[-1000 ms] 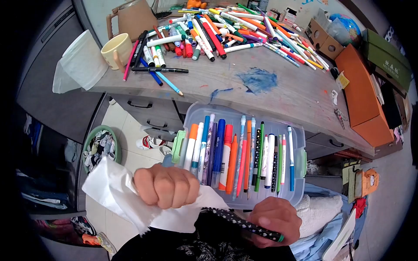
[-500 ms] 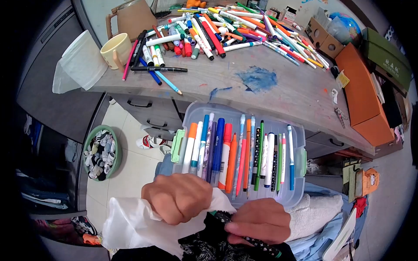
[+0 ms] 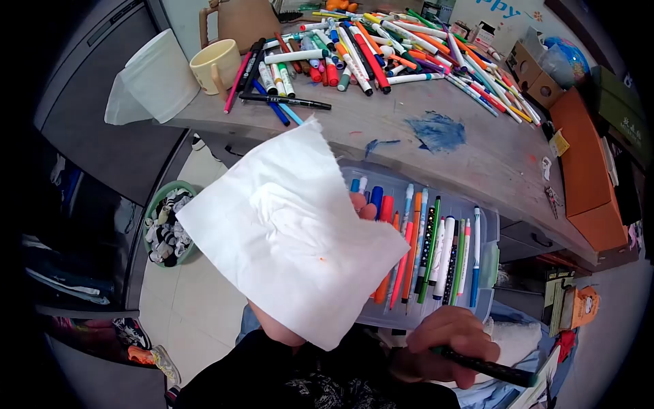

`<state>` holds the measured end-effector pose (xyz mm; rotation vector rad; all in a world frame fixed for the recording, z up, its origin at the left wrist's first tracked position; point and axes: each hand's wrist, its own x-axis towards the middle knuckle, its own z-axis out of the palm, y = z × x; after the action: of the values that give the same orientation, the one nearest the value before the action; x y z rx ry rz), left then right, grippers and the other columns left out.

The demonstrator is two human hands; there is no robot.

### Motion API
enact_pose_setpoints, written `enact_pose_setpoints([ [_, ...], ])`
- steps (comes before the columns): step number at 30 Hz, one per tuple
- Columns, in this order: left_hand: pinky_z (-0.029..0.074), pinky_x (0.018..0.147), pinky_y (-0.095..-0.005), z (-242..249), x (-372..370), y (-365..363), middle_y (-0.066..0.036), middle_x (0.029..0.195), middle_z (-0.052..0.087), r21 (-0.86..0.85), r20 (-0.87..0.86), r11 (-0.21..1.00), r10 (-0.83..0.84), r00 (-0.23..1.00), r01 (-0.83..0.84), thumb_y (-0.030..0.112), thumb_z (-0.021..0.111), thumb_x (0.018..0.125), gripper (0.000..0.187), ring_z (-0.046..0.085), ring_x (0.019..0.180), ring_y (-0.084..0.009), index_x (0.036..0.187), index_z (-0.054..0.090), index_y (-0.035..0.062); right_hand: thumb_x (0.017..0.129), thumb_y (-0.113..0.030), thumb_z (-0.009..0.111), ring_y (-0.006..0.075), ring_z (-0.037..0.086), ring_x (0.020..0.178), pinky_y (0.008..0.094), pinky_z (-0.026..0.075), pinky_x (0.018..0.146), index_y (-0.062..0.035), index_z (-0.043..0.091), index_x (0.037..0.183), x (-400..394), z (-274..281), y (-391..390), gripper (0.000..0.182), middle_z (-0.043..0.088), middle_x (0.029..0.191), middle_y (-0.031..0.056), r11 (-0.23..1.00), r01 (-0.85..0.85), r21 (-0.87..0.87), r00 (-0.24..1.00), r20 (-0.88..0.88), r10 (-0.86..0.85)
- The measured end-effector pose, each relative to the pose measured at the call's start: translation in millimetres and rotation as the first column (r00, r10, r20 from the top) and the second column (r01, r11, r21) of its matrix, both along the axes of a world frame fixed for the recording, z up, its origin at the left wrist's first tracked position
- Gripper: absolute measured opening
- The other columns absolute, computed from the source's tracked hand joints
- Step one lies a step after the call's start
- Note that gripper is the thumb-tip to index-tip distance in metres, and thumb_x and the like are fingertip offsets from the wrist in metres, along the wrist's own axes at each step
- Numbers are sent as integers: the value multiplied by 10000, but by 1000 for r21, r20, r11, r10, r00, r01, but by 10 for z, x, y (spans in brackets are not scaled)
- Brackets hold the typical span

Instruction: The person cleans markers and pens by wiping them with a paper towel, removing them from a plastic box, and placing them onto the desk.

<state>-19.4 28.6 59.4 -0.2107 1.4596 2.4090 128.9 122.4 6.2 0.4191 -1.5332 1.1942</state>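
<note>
One white cloth [image 3: 293, 238] is covering the left hand [image 3: 364, 207], grip not showing; right hand [image 3: 451, 342] is clasping one dark marker [image 3: 497, 369].

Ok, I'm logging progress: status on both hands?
Right hand gripping dark pen. Left hand mostly hidden behind white tissue, which partly hides tray.
</note>
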Motion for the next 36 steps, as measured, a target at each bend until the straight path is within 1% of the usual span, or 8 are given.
enact_pose_setpoints([
  [4,414,920,-407,-162,15,13,-74,977,512,535,-204,787,-232,951,306,388,521,955,326,518,972,-222,1088,509,90,988,-294,522,235,553,440,356,452,432,77,562,1127,90,151,53,399,627,668,143,945,108,308,939,282,-199],
  [7,409,915,-401,-298,-15,-10,-72,1005,507,691,-334,545,-342,878,475,387,532,950,327,512,991,-219,1099,505,96,844,-90,597,254,599,628,330,466,552,57,611,1143,-31,285,-149,333,626,812,156,959,204,199,829,486,-277],
  [11,403,910,-393,-397,-33,-11,-68,1044,501,726,-420,391,-400,815,565,385,546,944,331,503,1015,-214,1114,499,105,722,41,669,281,623,712,352,492,607,-48,617,1199,-75,397,-134,487,611,870,148,920,164,357,727,587,-357],
  [14,398,905,-387,-441,-44,-12,-66,1073,497,732,-454,327,-419,786,597,383,557,939,335,497,1034,-211,1125,495,112,712,30,710,276,642,733,350,511,639,-112,642,1168,-171,340,-233,482,616,877,118,924,276,264,679,627,-382],
  [19,389,747,-362,-456,-64,-50,-40,837,461,720,-537,239,-402,741,651,413,335,977,317,438,778,-190,935,447,119,740,-27,744,269,663,757,330,525,650,-85,646,1091,-74,353,-205,369,644,920,120,933,266,243,640,679,-360],
  [26,375,526,-326,-412,-133,-203,-4,506,412,640,-707,173,-249,662,749,454,23,1030,604,355,420,-161,667,379,128,754,-97,772,263,656,717,345,518,613,-5,617,1035,-90,350,-134,334,651,854,134,954,165,250,637,711,-297],
  [31,333,491,-316,-390,-170,-248,-8,488,404,659,-699,204,-188,690,724,483,-56,1009,645,308,395,-143,654,355,137,759,-86,760,264,630,686,355,505,591,-8,615,1013,-155,324,-156,303,622,821,120,959,102,266,595,756,-273],
  [36,332,486,-298,-398,-186,-209,5,482,368,639,-752,66,-156,640,767,481,-40,1013,623,288,383,-132,661,343,139,748,-108,758,266,624,692,351,502,585,-17,614,975,-174,305,-110,284,609,820,111,932,80,353,658,684,-315],
])
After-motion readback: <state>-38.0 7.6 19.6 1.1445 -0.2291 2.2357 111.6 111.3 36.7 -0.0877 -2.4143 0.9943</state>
